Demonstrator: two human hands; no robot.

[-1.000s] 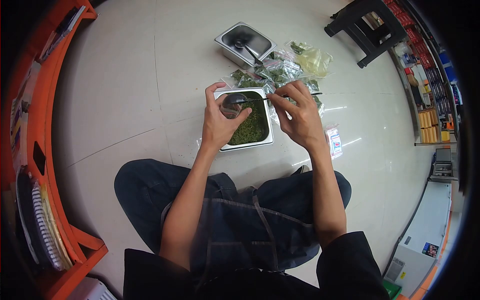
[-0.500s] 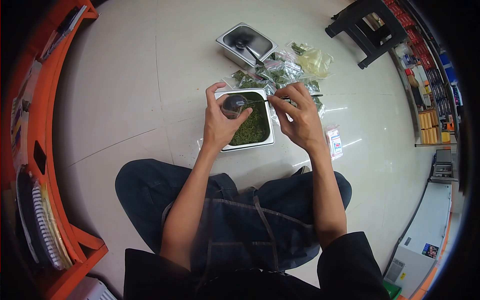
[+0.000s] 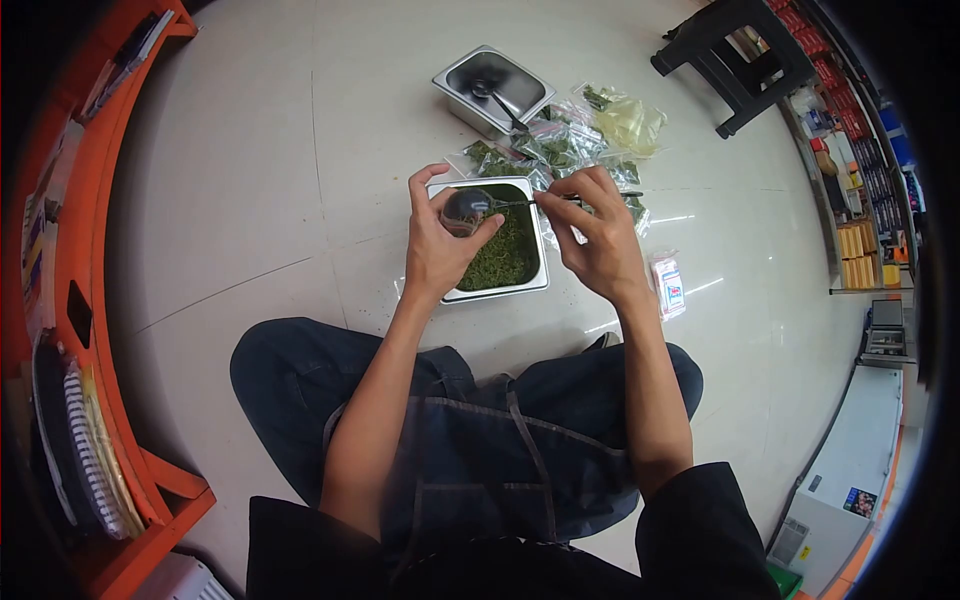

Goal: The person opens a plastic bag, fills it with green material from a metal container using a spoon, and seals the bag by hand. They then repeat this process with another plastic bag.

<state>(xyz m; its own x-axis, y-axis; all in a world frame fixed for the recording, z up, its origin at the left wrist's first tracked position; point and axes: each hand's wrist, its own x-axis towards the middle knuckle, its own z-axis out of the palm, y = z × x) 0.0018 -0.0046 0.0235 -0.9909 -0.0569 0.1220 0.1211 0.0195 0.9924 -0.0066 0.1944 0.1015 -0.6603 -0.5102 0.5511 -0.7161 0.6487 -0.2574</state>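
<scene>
A metal tub on the floor holds chopped green leaves. Over its upper left part my left hand has its thumb and fingers around a small clear bag, whose contents are hard to make out. The dark bowl of a spoon shows at that bag's mouth. To the right, my right hand pinches the spoon's thin dark handle above the tub's right rim.
Beyond the tub lie several clear bags of green leaves. A second metal tub holds another spoon. A white packet lies right, a black stool farther back. Orange shelving stands left.
The spoon's bowl is tilted slightly differently between my left fingers. Both hands have hardly moved.
</scene>
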